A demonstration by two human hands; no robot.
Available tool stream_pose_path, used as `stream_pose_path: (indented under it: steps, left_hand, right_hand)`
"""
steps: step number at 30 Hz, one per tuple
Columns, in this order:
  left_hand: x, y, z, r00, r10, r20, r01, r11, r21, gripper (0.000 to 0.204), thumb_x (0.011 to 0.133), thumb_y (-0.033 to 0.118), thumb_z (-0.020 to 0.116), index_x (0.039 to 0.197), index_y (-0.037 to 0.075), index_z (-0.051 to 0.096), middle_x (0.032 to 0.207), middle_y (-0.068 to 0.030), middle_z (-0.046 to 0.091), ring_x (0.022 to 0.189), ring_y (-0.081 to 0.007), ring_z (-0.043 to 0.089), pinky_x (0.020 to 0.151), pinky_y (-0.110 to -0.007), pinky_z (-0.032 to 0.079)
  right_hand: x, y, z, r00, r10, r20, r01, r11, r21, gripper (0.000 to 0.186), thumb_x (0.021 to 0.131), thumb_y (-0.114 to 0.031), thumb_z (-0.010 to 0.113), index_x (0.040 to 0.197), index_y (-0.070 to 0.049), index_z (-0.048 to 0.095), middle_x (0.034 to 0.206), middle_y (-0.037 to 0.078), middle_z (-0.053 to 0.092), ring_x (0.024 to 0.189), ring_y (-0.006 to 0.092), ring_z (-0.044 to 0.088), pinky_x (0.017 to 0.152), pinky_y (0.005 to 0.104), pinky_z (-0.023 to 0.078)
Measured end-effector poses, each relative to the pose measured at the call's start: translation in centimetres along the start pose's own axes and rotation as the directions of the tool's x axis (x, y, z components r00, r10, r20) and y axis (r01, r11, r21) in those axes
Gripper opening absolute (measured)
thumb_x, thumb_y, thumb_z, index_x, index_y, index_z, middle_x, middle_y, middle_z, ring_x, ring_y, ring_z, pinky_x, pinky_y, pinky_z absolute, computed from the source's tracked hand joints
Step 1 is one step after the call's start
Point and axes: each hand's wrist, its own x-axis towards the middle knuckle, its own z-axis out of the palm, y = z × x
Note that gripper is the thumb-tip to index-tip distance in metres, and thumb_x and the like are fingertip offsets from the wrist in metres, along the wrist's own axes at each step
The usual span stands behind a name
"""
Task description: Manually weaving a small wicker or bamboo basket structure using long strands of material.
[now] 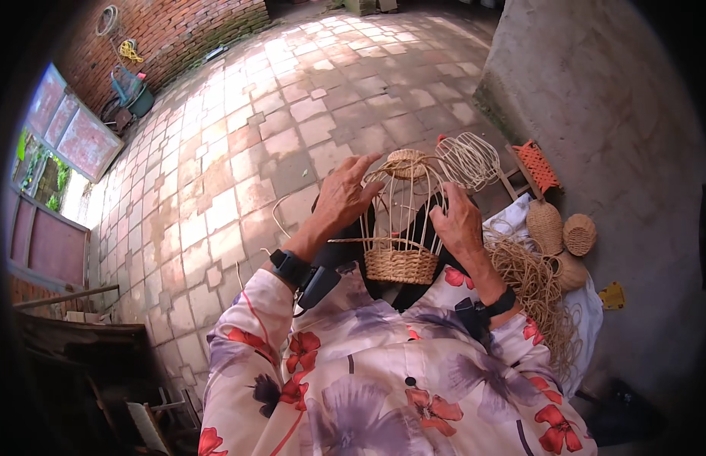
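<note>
A woven basket piece (400,264) sits between my legs, with thin upright rods (394,211) rising from its woven band to a small woven oval (406,158) at the top. My left hand (345,196) grips the frame near the top left, fingertips on the strands beside the oval. My right hand (459,224) is closed around rods on the frame's right side, slightly lower. Exactly which strands each holds is hard to make out. A loose strand (283,228) trails out to the left.
Coiled pale rods (467,159) lie beyond a stool with an orange woven band (535,166). Woven pieces (546,226) and tangled straw (524,304) rest on white cloth (582,334) at right, beside a concrete wall (603,114). Dark furniture (72,365) stands lower left on paving (216,167).
</note>
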Motion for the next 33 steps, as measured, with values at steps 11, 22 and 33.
stream_pose_path:
  steps: [11,22,33]
  left_hand:
    - [-2.4,-17.6,-14.1,0.677,-0.559,-0.479,0.603,0.794,-0.075,0.028,0.093,0.026,0.051,0.09,0.001,0.064,0.072,-0.0131,0.063,0.064,-0.0262,0.059,0.065,-0.036,0.049]
    - [-8.2,-7.1,-9.7,0.871,-0.475,0.127,0.492,0.847,-0.202,0.057,0.086,0.031,0.067,0.135,0.011,0.047,0.124,-0.0169,0.057,0.068,-0.0158,0.06,0.051,-0.027,0.052]
    - [2.4,-0.7,-4.8,0.788,-0.074,0.611,0.285,0.923,-0.257,0.025,0.091,0.025,0.063,0.098,0.001,0.067,0.068,-0.0031,0.06,0.059,-0.0107,0.059,0.051,-0.025,0.046]
  right_hand:
    - [-0.7,3.0,-1.2,0.994,0.106,0.032,-0.109,0.988,0.114,0.022,0.076,-0.01,0.058,0.094,-0.002,0.047,0.078,0.018,0.059,0.073,0.0404,0.06,0.065,0.0499,0.047]
    - [-0.5,1.9,-1.0,0.99,0.116,0.077,-0.119,0.992,0.031,0.025,0.076,-0.01,0.054,0.097,0.0,0.046,0.083,0.022,0.063,0.074,0.0436,0.062,0.066,0.0528,0.049]
    - [-0.8,2.1,-0.4,0.997,0.078,0.022,-0.079,0.996,0.049,0.022,0.076,-0.011,0.054,0.094,0.001,0.047,0.082,0.022,0.063,0.073,0.0408,0.064,0.065,0.0494,0.051]
